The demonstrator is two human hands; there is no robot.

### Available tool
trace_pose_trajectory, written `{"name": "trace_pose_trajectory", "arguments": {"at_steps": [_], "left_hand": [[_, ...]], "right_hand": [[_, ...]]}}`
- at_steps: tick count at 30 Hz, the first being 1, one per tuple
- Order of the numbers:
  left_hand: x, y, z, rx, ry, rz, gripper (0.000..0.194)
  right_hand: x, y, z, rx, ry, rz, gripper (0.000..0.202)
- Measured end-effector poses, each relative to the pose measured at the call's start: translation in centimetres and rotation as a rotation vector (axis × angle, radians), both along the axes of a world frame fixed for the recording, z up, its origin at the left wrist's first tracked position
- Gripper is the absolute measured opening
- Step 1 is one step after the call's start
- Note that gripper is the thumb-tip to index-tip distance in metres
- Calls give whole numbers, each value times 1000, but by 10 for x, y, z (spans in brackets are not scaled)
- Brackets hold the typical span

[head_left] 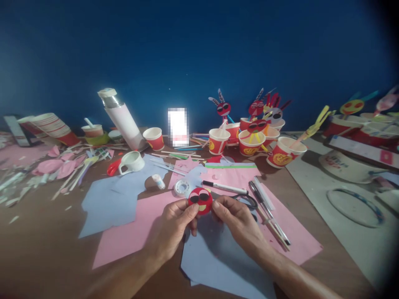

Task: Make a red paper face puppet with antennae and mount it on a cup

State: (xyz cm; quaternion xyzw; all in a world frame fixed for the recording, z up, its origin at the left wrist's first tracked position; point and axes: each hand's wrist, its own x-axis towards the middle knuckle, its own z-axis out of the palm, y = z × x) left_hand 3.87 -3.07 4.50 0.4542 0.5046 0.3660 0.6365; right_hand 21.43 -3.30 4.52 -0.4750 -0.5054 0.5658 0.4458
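Note:
Between my two hands is a round red paper face (200,200) with black-and-pink eyes and a pale mouth. My left hand (177,220) pinches its left edge, thumb in front. At the right edge, the thumb and fingers of my right hand (232,216) are pressed together on it. Under and around the hands lie blue paper (224,265) and pink paper (131,232). Just behind the face are a roll of tape (181,188), a black marker (224,187) and scissors (249,201), partly hidden by my right hand.
Several paper cups (218,141) with decorated faces on sticks stand at the back right. A white thermos (123,122) leans at the back left, near a white mug (132,162). Pens (271,214) lie at right; paper scraps (62,166) cover the left side.

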Motion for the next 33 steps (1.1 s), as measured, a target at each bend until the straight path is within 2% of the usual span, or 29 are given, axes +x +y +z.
{"name": "trace_pose_trajectory", "arguments": {"at_steps": [5,9,12,21,27,33], "left_hand": [[1,1,-1,-9,12,-26,33],[0,2,-3,-10,-31,23,45],[0,3,-3,-11,-3,37,46],[1,9,5,63,49,55,40],[2,13,1,170,3,49,36],[0,11,1,169,-8,45,36]], "right_hand": [[-1,0,1,-35,43,-19,41],[-1,2,3,-43,91,-101,43],[-1,3,3,-21,79,-137,44],[-1,2,3,-2,68,-105,43],[-1,1,11,-43,64,-127,43],[-2,2,3,-60,123,-99,43]]}}
